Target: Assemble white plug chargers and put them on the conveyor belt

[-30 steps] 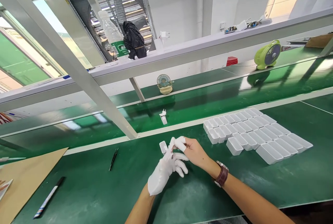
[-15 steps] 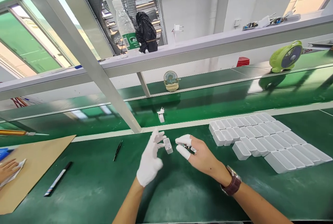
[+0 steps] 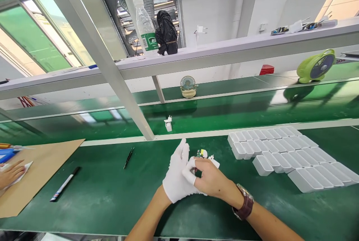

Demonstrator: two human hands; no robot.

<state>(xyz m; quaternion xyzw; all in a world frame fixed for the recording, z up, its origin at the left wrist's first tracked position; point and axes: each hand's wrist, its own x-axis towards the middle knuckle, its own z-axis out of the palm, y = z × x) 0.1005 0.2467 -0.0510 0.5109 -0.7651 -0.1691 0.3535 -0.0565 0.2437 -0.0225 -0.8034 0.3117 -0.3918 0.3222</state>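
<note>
My left hand (image 3: 175, 177), in a white glove, and my right hand (image 3: 210, 181), bare with white finger cots and a brown watch on its wrist, are pressed together over the green belt mat (image 3: 112, 200). Between their fingertips they hold a small white charger part (image 3: 204, 155) with a bit of green circuit board showing on top. The left hand's index finger points up beside it. How the part sits in the fingers is hidden.
Rows of empty white casings (image 3: 280, 151) lie to the right. A white plug (image 3: 168, 124) stands on the conveyor behind. A black pen (image 3: 129, 157), a marker (image 3: 65, 184) and a cardboard sheet (image 3: 36, 173) lie left, where another person's hand (image 3: 11, 173) rests.
Half a second ago my hands were apart, the left on a white casing and the right on a circuit piece. They have now come together with the pieces between them.
</note>
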